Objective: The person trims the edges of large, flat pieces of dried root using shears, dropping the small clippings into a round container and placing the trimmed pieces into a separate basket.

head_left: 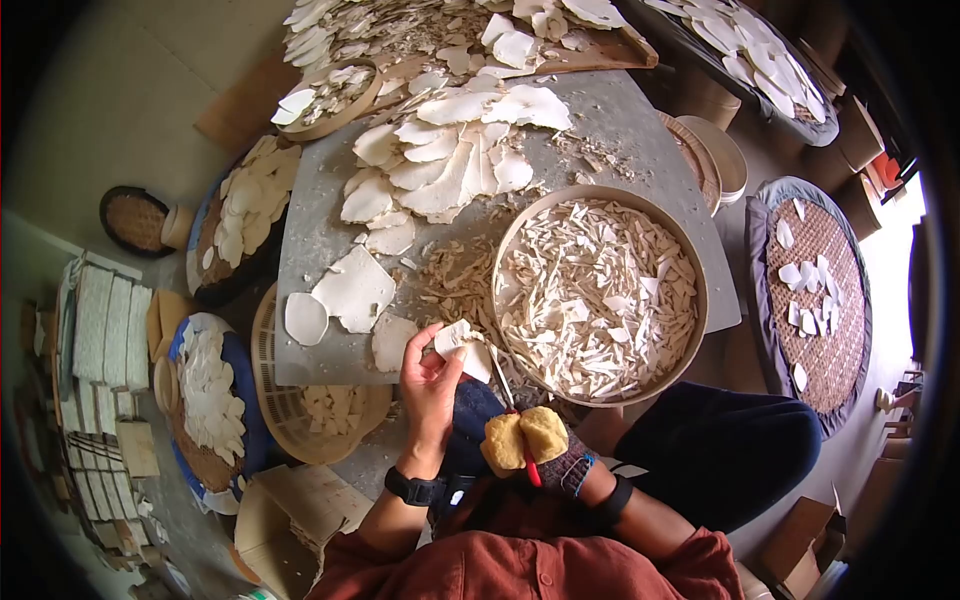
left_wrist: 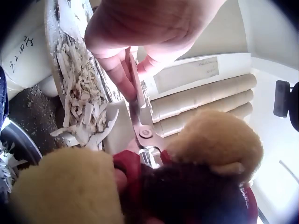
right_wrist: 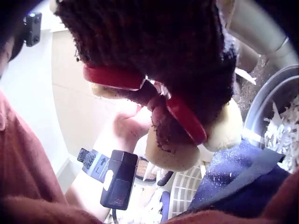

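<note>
My left hand [head_left: 425,395] pinches a flat, white, irregular piece [head_left: 463,345] between thumb and fingers, just left of a round tray. My right hand [head_left: 572,468], in a dark knitted glove, grips red-handled scissors [head_left: 502,378]. Yellow foam pads [head_left: 525,440] surround the grip. The blades point up at the white piece's right edge, and the left wrist view shows the pivot with the left fingers close around the upper blade. In the right wrist view both red handle loops [right_wrist: 187,119] show below the glove.
The round tray [head_left: 702,310] is full of white slivers. Flat white pieces [head_left: 440,165] are heaped on the grey table [head_left: 325,215], with brownish scraps [head_left: 460,275] beside the tray. A plastic basket [head_left: 265,345] stands at left; a cloth-edged woven tray [head_left: 845,345] stands at right.
</note>
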`<action>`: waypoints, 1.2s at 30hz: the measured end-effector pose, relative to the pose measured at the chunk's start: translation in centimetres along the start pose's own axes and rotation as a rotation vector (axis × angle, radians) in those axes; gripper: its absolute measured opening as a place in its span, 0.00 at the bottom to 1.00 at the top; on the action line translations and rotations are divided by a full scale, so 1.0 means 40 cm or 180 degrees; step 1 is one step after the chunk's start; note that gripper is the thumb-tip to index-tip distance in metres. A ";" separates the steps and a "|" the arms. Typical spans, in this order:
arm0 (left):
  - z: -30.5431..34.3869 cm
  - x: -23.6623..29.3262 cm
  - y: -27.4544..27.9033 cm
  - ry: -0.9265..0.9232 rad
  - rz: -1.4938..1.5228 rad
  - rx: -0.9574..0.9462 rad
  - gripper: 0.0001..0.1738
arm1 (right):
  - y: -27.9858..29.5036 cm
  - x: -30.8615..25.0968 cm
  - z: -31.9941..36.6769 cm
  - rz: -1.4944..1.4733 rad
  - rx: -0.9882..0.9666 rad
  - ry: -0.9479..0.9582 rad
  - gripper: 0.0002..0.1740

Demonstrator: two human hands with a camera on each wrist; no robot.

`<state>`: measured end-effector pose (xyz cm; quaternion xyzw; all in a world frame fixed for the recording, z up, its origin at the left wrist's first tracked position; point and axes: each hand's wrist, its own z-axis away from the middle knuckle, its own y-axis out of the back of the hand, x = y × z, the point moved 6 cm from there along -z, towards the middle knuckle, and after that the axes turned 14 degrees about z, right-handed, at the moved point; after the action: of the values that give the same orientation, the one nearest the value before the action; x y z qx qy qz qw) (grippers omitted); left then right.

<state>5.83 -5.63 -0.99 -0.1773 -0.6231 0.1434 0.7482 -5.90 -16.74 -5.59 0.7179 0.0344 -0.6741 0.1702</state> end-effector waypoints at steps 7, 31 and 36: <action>-0.007 0.021 -0.022 0.0531 -0.0418 -0.0533 0.25 | -0.006 0.023 0.020 -0.0227 -0.0328 -0.0123 0.15; -0.047 0.091 0.046 0.0302 -0.0259 -0.0797 0.08 | 0.005 0.016 0.021 -0.1216 -0.0124 0.0047 0.15; -0.026 0.066 0.027 0.0448 0.0045 -0.0405 0.15 | -0.009 0.024 0.016 -0.0380 -0.0026 0.0128 0.14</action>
<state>7.35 -3.60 0.70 -0.2385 -0.5755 0.0960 0.7763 -6.54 -16.75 -6.63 0.7273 0.0833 -0.6684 0.1318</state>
